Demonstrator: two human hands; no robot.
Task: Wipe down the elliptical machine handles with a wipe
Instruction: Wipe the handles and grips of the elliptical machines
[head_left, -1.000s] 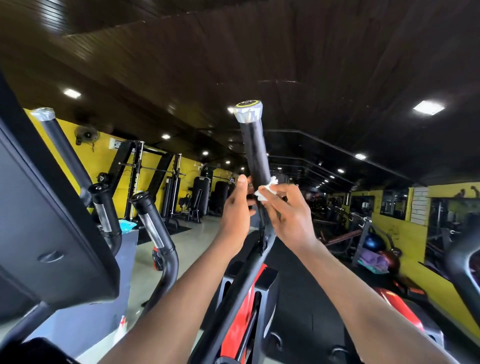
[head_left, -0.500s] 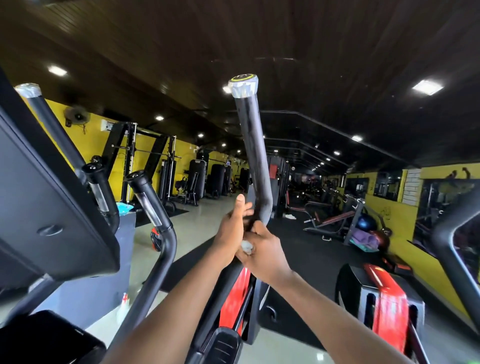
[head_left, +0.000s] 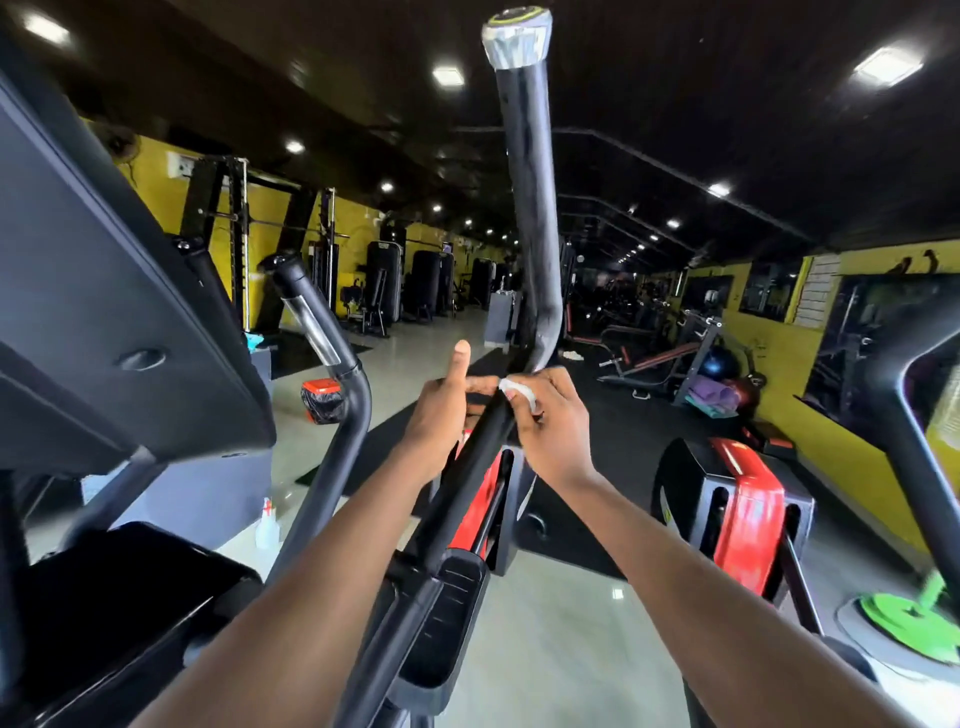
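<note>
Hands meet low on the handle (head_left: 527, 208), just under its bend, one on each side of the black bar. The right hand (head_left: 550, 421) pinches a small white wipe (head_left: 514, 391) against the bar with curled fingers, while the left hand (head_left: 441, 410) wraps the bar from the other side, thumb standing straight up clear of it. The wipe sits between the two hands, touching the bar, so the right hand is the working one and the left looks to be steadying. What matters for the next stroke is the handle's long axis: above the hands it rises nearly upright to a silver cap (head_left: 516, 39) at the top of the view, and below them it slants down and toward the person into the machine's frame. Most of the grip length therefore lies above the wipe, so covering it likely calls for a slide up along that axis. A second handle (head_left: 322, 332) stands to the left, well apart, with no hand on it.
</note>
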